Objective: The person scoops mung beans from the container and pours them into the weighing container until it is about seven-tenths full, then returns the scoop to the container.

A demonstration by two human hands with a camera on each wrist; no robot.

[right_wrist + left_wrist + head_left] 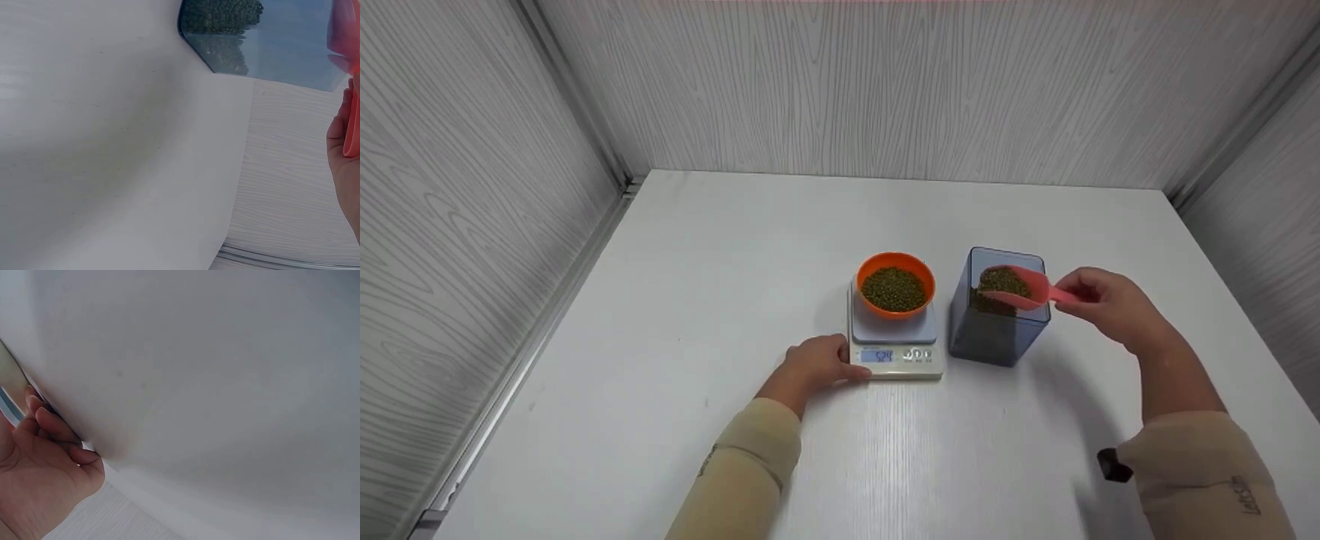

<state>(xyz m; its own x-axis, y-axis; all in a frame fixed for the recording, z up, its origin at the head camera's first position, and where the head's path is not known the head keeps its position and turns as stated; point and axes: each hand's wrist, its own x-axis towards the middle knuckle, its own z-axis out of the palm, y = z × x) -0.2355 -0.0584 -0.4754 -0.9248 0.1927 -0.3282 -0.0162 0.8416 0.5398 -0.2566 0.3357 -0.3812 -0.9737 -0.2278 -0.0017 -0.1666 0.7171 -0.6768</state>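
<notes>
A white digital kitchen scale (pixel 894 330) carries an orange bowl (pixel 895 259) of small green beans (pixel 893 290); its display (pixel 877 356) seems to read 524. My left hand (pixel 819 361) holds the scale's front left corner, thumb at the front edge and fingers along the side. To the right of the scale stands a clear bluish container (pixel 984 337) with more green beans inside. Over its open top, my right hand (pixel 1114 306) grips a pink scoop (pixel 1035 283) by the handle. The scoop is heaped with beans. In the right wrist view the scoop handle (pixel 352 135) lies across the palm.
Everything stands on a white table (pixel 720 285). Pale wood-grain panels (pixel 885 90) rise behind it and at both sides. A small black object (pixel 1114 465) shows at the right sleeve.
</notes>
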